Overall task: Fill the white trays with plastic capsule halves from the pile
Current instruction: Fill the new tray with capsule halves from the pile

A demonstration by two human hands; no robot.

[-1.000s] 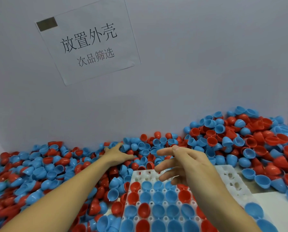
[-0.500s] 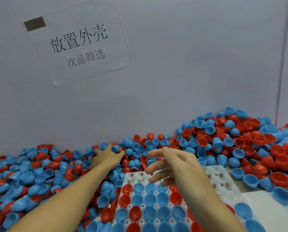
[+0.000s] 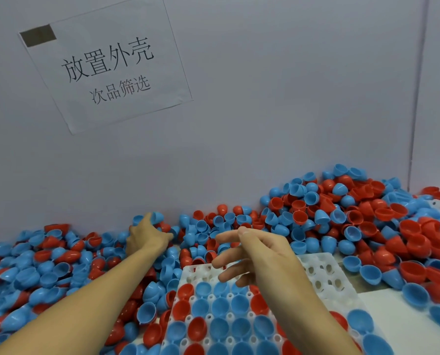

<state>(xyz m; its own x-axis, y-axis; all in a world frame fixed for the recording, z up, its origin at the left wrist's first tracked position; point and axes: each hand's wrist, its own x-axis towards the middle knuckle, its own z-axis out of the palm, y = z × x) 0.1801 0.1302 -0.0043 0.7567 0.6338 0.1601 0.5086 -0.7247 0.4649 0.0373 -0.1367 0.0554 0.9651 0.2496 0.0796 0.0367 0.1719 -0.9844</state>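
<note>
1. Pile (image 3: 367, 226): red and blue capsule halves, heaped along the desk's far edge against the wall.
2. Tray (image 3: 323, 280): white, at the near edge; near rows filled, far rows bare.
3. Left hand (image 3: 147, 237): in the pile, fingers reaching among the halves at its far side; whether they clamp one, cannot tell.
4. Right hand (image 3: 259, 254): over the tray's far end, fingers apart, loosely bent, holding nothing.
5. Sign (image 3: 106, 65): paper, on the wall.
</note>
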